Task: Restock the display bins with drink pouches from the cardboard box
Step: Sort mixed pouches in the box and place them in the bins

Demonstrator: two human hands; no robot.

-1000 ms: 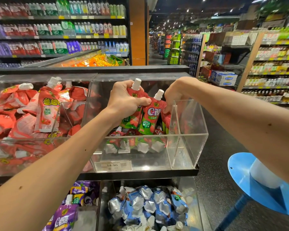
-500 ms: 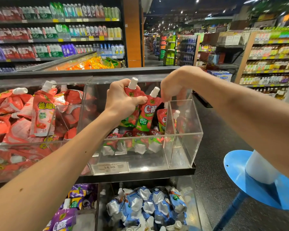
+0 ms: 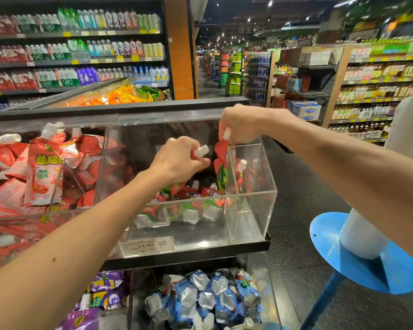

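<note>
A clear acrylic display bin [image 3: 250, 210] stands on the top shelf with several red-and-green drink pouches [image 3: 191, 203] lying along its bottom. My left hand [image 3: 177, 160] grips red pouches low inside the bin, a white cap [image 3: 201, 151] sticking out past its fingers. My right hand [image 3: 241, 125] pinches the white cap of another red pouch [image 3: 221, 163], which hangs upright against the bin's right wall. The cardboard box is out of view.
A neighbouring bin at left holds red pouches [image 3: 41, 172]. Bins below hold blue-silver pouches [image 3: 200, 296] and purple pouches [image 3: 103, 296]. A blue stool [image 3: 367, 256] stands at right on the dark aisle floor. Bottle shelves fill the background.
My left hand has lowered its pouches deeper into the bin. My right hand has lifted clear of them and now holds one pouch by the cap at the right wall.
</note>
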